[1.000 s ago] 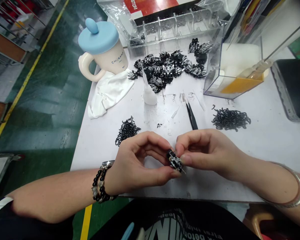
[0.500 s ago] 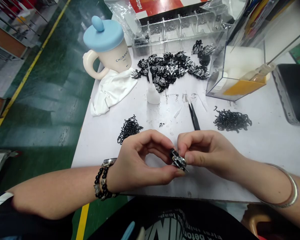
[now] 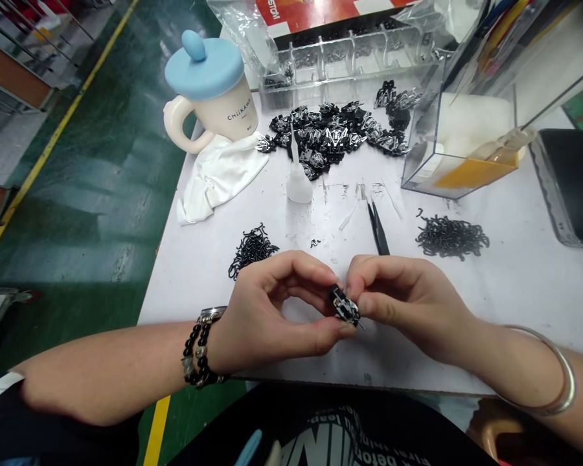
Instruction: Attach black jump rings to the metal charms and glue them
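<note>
Between thumb and fingers, my left hand (image 3: 276, 317) grips a small black part with silver metal clips (image 3: 344, 307), tilted above the table's front. My right hand (image 3: 403, 298) is pinched at the part's right side; whether a small piece sits between its fingertips is hidden. Behind my right hand lies a pair of black tweezers (image 3: 379, 230). A pile of small black bent pieces (image 3: 252, 251) rests just past my left hand, and a similar pile of bent pieces (image 3: 451, 236) lies beyond my right hand. Farther back is a heap of black-and-silver parts (image 3: 330, 137).
A small white squeeze bottle (image 3: 299, 184) with a thin tip stands mid-table. At the left are a lidded mug (image 3: 228, 110) and a white cloth (image 3: 218, 175). A compartmented clear tray (image 3: 315, 85) is at the back. A clear box (image 3: 459, 184) and a dark flat device (image 3: 576, 184) occupy the right.
Both hands stay nearly in place around the part, with only a very slight shift of the fingers. The view has moved a little; the table items stay put.
</note>
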The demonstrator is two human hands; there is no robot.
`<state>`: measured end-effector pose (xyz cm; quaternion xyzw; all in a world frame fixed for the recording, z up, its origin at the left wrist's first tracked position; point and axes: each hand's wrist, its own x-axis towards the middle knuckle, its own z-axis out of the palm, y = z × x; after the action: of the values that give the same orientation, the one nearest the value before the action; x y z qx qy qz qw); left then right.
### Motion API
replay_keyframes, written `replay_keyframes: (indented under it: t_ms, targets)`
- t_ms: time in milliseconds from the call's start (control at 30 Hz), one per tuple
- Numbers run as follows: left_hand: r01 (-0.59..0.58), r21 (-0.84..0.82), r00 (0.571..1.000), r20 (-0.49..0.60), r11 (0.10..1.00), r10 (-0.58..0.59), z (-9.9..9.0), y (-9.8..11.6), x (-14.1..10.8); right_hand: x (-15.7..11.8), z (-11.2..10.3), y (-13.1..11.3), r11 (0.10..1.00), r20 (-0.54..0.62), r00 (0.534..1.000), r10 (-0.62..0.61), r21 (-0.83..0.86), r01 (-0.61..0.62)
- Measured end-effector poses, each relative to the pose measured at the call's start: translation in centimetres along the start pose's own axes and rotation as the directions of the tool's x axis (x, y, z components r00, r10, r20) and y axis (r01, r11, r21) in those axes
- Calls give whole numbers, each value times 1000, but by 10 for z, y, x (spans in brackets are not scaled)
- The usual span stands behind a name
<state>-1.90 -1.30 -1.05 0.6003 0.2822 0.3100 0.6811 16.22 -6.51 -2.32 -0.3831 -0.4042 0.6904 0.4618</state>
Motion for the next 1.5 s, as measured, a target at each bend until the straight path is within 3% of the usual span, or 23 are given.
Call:
replay_keyframes:
  t_ms: [167, 367, 700, 900, 1067, 1233, 1500]
  targets:
    - [29, -53, 1000, 7, 998, -28, 1, -1, 1, -5, 4, 1, 925, 4, 978, -208, -324, 198]
    - [46, -82, 999, 27, 996, -44, 1, -2, 0, -6, 4, 3, 920, 65, 974, -215, -322, 225]
    - [57, -134, 997, 52, 989, -50, 0, -3, 2, -5, 3, -2, 980, 94, 989, -112, -152, 126]
    - [50, -159, 996, 77, 986, -38, 0, -3, 2, -3, 4, -5, 1000, 54, 999, -6, 22, 5]
    - [48, -117, 998, 38, 992, -44, 1, -3, 2, 0, 2, -8, 971, 57, 986, 155, 177, -163]
    - [28, -49, 1000, -2, 998, -28, 2, -2, 3, 1, -1, -13, 967, 12, 972, 236, 94, -236]
    - [90, -30, 996, -22, 996, -91, 2, -3, 4, 1, -5, -16, 964, -2, 972, 235, -127, -233]
